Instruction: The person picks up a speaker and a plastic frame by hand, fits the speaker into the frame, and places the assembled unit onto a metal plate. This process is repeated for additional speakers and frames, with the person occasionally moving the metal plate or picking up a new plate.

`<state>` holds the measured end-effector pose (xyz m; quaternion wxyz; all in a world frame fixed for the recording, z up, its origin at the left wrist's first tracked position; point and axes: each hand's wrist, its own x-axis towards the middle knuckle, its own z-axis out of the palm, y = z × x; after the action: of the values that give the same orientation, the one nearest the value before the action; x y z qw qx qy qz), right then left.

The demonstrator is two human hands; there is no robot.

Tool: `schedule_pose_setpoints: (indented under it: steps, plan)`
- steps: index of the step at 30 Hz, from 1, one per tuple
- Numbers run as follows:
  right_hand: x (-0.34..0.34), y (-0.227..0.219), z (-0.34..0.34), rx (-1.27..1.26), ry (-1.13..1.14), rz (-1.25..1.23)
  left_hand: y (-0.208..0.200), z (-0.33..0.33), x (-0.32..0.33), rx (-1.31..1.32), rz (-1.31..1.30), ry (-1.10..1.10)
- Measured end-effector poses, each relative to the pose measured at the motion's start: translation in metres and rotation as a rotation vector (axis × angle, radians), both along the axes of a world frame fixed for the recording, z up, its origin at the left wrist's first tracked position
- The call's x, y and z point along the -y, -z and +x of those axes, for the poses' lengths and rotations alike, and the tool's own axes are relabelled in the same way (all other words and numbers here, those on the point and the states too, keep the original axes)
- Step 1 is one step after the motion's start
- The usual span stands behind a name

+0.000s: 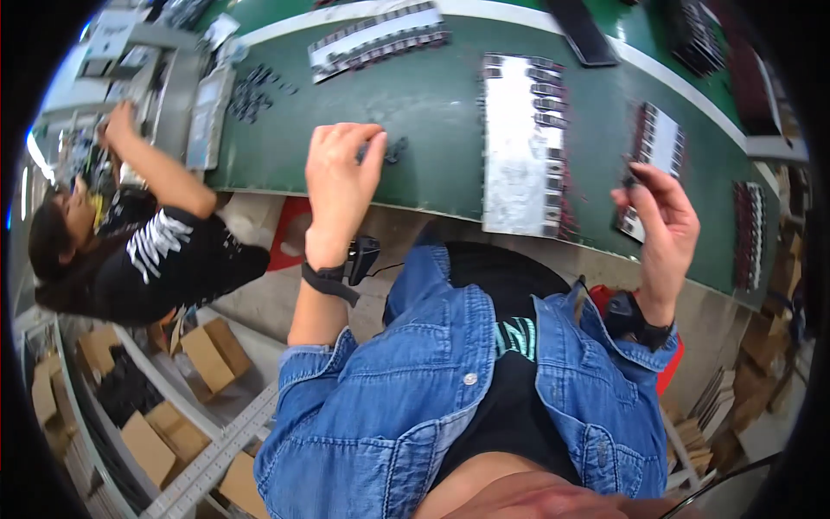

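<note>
Over the green bench, my left hand (339,177) is closed, thumb and forefinger tips close together beside a few small black parts (397,150). Whether a part sits between those fingers I cannot make out. My right hand (664,212) pinches a small dark part (633,180) in its fingertips, near a narrow white strip (664,143) edged with black pieces. Between my hands lies a wide white board (512,147), with black square pieces and thin reddish wires along its right edge.
Another lined white board (376,41) and a heap of black parts (251,93) lie farther back on the bench (415,95). A dark flat device (584,33) rests at the far edge. At left, a co-worker (130,251) reaches toward equipment; cardboard boxes (214,355) stand behind.
</note>
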<state>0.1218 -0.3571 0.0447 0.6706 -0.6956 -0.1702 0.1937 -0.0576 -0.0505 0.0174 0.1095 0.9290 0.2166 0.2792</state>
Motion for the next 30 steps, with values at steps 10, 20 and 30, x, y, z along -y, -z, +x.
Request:
schedule_pose_setpoints:
  steps: [10, 20, 30]
  plan:
    - [-0.029, -0.002, -0.011, 0.116, -0.128, 0.068, 0.019, -0.005, 0.008, -0.083, -0.029, 0.059]
    - [-0.047, -0.005, -0.032, 0.071, -0.36, -0.033, -0.022, 0.038, 0.073, 0.132, -0.408, 0.562]
    - [-0.048, 0.007, -0.03, 0.075, -0.255, -0.103, -0.012, 0.037, 0.085, -0.016, -1.076, 0.472]
